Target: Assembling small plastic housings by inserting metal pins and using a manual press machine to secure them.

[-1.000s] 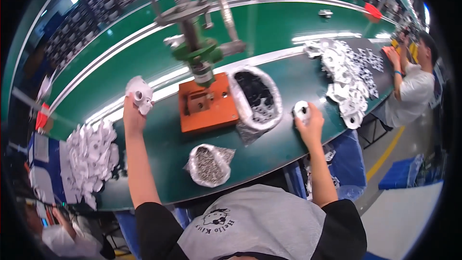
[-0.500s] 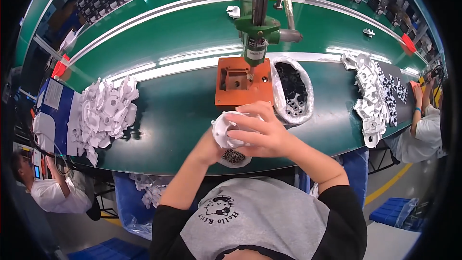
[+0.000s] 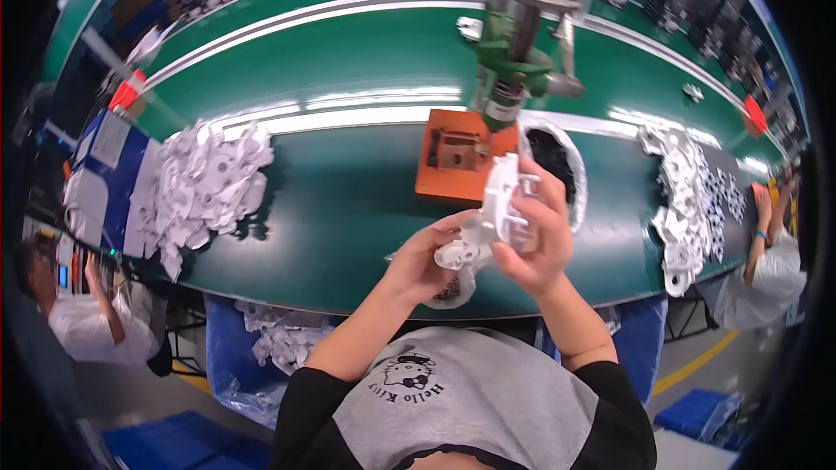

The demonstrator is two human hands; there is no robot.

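Both hands hold a white moulded plastic part (image 3: 499,200) above the near side of the green table. My right hand (image 3: 544,231) grips its upright, plate-like end, with the fingers behind it and the thumb at the lower edge. My left hand (image 3: 422,263) closes on the narrower lower end, thumb on top. Whether this is one piece or two joined ones, I cannot tell. Just beyond the hands stands an orange fixture block (image 3: 444,183) with a recess, under a green press (image 3: 502,100). Below the part, a small bag of screws (image 3: 451,292) is partly hidden by my left hand.
A heap of white parts (image 3: 205,178) lies at the left beside a blue box (image 3: 104,183). More white parts (image 3: 684,226) and small dark pieces (image 3: 718,200) lie at the right, near a co-worker (image 3: 771,270). A white-lined bag (image 3: 570,165) of black pieces stands behind my right hand.
The white part has been turned from facing upward to standing on edge. My hands have moved apart, the right one to the right, and the whole view has shifted.
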